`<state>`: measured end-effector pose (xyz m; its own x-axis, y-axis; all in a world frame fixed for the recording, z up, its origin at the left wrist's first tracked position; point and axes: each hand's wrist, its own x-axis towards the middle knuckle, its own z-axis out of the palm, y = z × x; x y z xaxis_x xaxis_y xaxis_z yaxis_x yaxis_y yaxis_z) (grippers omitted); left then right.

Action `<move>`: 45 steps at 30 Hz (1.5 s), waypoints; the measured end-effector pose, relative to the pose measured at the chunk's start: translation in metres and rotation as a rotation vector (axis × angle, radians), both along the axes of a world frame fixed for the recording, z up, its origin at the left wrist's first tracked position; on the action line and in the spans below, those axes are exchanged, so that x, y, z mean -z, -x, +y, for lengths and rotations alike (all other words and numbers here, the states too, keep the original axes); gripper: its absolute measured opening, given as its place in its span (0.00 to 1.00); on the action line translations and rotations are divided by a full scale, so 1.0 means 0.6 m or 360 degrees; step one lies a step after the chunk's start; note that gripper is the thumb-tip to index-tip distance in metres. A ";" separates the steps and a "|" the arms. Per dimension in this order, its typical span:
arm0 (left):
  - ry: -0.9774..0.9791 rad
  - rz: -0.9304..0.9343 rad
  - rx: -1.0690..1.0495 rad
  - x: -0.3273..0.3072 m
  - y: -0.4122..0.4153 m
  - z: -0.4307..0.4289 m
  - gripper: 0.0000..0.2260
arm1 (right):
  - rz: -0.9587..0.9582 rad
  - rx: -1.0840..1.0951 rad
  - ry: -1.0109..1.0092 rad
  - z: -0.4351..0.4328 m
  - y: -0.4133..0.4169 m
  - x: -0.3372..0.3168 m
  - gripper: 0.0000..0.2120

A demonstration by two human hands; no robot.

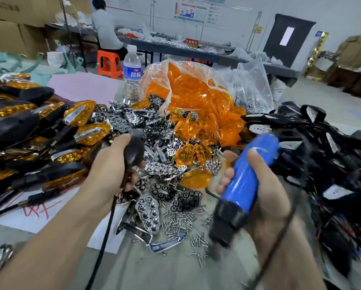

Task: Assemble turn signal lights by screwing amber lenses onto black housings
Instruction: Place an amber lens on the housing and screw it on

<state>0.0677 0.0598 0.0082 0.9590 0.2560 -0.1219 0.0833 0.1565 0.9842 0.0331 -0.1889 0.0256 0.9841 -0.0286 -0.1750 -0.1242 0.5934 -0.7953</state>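
Above the grey desk (165, 273), left hand (112, 166) curled round a black plastic housing (134, 149); right hand (267, 185) gripped a blue electric screwdriver (245, 181). Loose amber plastic lenses (184, 154) lay just beyond: light, probably brittle; hold by edges.

- L hand (112, 164): bare from fingertips to wrist, skin uncovered.
- L forearm (56, 231): bare along its whole visible length, down to the btm-left corner of the frame.
- R hand (265, 185): bare as well; outlines were soft w/ motion blur.
- R forearm (294, 262): bare to the btm edge.
- Both forearms looked broad near the btm edge & narrowed twd the wrists (wide-angle lens).
- Nail detail: too blurred to tell.
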 end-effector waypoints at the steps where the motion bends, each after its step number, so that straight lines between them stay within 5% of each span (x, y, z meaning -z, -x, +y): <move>1: 0.0087 -0.0004 0.0058 0.001 0.001 -0.005 0.21 | 0.0111 0.0047 0.0154 0.011 -0.009 -0.006 0.21; 5: -0.0109 -0.0039 0.0385 0.001 0.009 -0.010 0.12 | 0.0232 0.0420 0.1495 0.019 -0.005 0.013 0.17; 7: -0.0264 -0.0187 0.0436 0.003 0.016 -0.012 0.22 | 0.0254 0.0453 0.1941 0.020 -0.002 0.018 0.19; 12: -0.0795 -0.0539 0.0012 -0.004 0.037 -0.033 0.24 | 0.0463 0.0363 0.2635 0.027 -0.004 0.029 0.28; 17: -0.1217 -0.0828 -0.0116 0.000 0.065 -0.059 0.22 | 0.0303 0.0596 0.2999 0.048 0.011 0.021 0.16; 19: -0.1280 -0.0969 -0.0131 0.003 0.067 -0.066 0.23 | -0.0155 0.0907 0.2832 0.057 0.019 0.017 0.10; 20: -0.1283 -0.1026 -0.0136 0.005 0.067 -0.068 0.24 | -0.0383 0.0899 0.2498 0.061 0.022 0.012 0.08; 22: -0.1321 -0.1142 -0.0174 0.010 0.065 -0.071 0.25 | -0.0579 0.0409 0.1592 0.075 0.024 0.002 0.10; 24: -0.1430 -0.1289 -0.0269 0.017 0.062 -0.073 0.22 | -0.0593 -0.0093 0.1056 0.092 0.024 0.003 0.11; 28: -0.1466 -0.1416 -0.0224 0.020 0.058 -0.073 0.18 | -0.0588 -0.0198 0.0938 0.107 0.018 0.017 0.13; 35: -0.0938 -0.0852 0.0308 0.010 0.047 -0.055 0.16 | -0.0571 -0.0259 0.0727 0.080 0.009 0.022 0.20; 45: -0.0746 -0.0846 0.0484 0.007 0.041 -0.050 0.17 | -0.0634 -0.0311 0.0630 0.067 0.003 0.024 0.19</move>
